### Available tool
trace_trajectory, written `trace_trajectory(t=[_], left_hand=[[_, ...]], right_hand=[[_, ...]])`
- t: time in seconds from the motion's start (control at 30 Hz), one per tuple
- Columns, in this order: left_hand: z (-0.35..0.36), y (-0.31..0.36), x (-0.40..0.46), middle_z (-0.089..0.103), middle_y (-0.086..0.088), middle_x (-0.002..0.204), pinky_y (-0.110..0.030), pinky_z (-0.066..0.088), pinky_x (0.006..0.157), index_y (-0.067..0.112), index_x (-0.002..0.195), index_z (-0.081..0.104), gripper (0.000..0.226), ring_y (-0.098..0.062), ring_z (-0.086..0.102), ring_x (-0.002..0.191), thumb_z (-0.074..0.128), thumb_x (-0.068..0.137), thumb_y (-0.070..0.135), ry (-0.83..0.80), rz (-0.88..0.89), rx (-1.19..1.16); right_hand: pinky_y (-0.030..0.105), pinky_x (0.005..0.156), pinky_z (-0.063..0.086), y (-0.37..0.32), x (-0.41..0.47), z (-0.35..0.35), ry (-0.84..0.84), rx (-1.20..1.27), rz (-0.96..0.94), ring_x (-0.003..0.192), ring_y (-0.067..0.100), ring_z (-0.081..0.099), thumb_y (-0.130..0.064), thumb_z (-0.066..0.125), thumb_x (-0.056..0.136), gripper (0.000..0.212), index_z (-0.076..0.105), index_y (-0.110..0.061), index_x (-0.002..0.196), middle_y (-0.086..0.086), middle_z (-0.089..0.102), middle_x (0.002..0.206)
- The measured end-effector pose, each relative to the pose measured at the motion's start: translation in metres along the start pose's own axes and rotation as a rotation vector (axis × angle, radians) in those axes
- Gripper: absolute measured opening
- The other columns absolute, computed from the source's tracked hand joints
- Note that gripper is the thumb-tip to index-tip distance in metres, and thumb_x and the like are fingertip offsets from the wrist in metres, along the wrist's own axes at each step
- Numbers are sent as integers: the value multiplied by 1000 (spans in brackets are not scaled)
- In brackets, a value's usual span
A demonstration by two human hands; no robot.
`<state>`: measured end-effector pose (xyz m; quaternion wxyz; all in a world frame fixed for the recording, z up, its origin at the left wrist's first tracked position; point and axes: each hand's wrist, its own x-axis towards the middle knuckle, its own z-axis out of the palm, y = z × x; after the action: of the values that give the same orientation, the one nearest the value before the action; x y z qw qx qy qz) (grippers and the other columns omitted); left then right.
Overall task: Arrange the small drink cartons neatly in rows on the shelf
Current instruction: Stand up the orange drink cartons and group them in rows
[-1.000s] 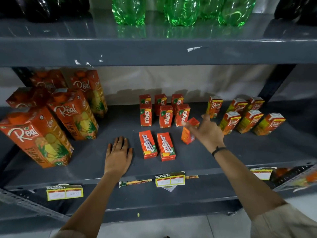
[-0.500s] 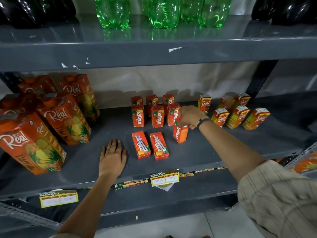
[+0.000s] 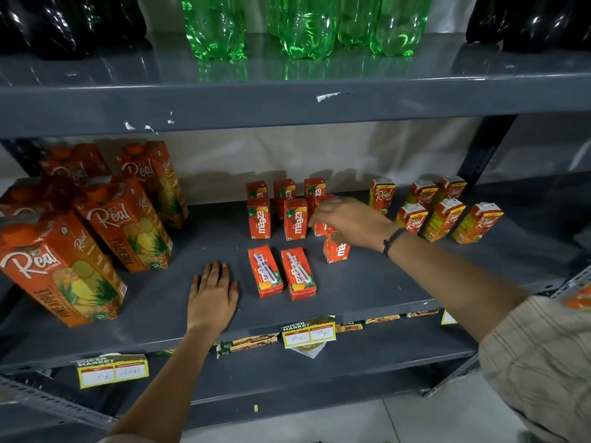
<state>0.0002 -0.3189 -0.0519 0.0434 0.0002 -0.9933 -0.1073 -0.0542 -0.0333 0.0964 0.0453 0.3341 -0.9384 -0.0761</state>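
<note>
Small red Maaza cartons stand in rows at the middle of the grey shelf [image 3: 383,282]: three at the back [image 3: 284,189] and a middle row [image 3: 259,219]. Another one stands upright in front [image 3: 337,251], right of two cartons lying flat [image 3: 264,272] [image 3: 298,274]. My right hand [image 3: 351,222] reaches over the right end of the middle row. Its fingers lie across the top of that row's third carton and its palm hovers above the front upright one; any grip is hidden. My left hand [image 3: 212,295] rests flat on the shelf, left of the flat cartons, holding nothing.
Large Real pineapple cartons [image 3: 121,225] crowd the shelf's left side. Small Real cartons [image 3: 444,219] stand in a loose group on the right. Green bottles [image 3: 300,24] and dark bottles [image 3: 48,24] fill the shelf above. Price tags [image 3: 308,335] hang on the front edge.
My right hand set the tilted carton upright in front, then slid back toward the middle row. The left hand stayed flat on the shelf. The camera moved closer.
</note>
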Motion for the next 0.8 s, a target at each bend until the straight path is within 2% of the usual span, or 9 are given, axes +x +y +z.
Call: trace_trajectory(t=[0.1,0.2,0.3,0.4,0.47,0.57,0.63,0.73,0.8], left_hand=[[0,-1,0,24,-9,155,-42,12,119,12,143,24,51,-24,16,145,27,97,34,1,1,0],[0,-1,-1,23,-9,155,-41,11,119,13,144,23,51,-23,14,145,26,97,34,-3,-5,-8],[1,-1,0,22,-8,156,-41,10,119,14,144,22,51,-22,13,145,25,97,35,-7,-8,-13],[1,-1,0,22,-7,156,-40,9,119,14,144,21,52,-22,13,145,25,97,35,-6,-8,-9],[1,-1,0,22,-7,156,-40,9,119,14,144,21,52,-22,13,145,25,97,35,-10,-12,-14],[1,-1,1,23,-7,155,-41,11,119,14,144,22,52,-22,14,145,25,97,36,0,-10,-11],[1,-1,1,24,-8,155,-41,12,119,14,143,23,51,-22,16,145,26,97,35,3,-5,-5],[1,-2,1,24,-8,155,-41,11,119,14,143,23,51,-22,15,145,26,97,34,1,2,7],[1,-2,1,24,-7,155,-41,11,119,14,143,23,50,-22,15,145,26,97,34,2,3,10]], right_hand=[[42,95,44,-34,-2,11,73,-105,-264,116,25,54,2,64,78,44,60,-18,117,4,64,117],[41,93,43,-63,-6,33,10,-203,-483,116,25,52,1,55,82,36,58,-17,113,4,63,115],[39,89,45,-71,-11,49,-33,-265,-560,115,25,53,-1,55,83,33,56,-17,113,4,63,115],[39,89,45,-68,-8,52,-45,-244,-556,117,26,51,1,56,82,38,55,-16,116,5,62,118],[39,87,45,-66,-5,49,-32,-183,-486,116,25,51,0,57,83,40,55,-18,119,4,61,120],[35,72,50,-62,4,43,53,-21,-266,109,23,54,-10,64,78,47,52,-18,122,4,61,117],[33,65,52,-58,12,35,107,78,-65,102,24,58,-24,71,75,55,49,-19,125,7,60,114],[30,58,46,-52,26,23,110,228,296,95,30,63,-42,66,76,59,48,-22,128,10,61,109],[29,54,41,-51,31,20,90,249,453,88,30,64,-49,62,78,51,57,-15,115,10,64,98]])
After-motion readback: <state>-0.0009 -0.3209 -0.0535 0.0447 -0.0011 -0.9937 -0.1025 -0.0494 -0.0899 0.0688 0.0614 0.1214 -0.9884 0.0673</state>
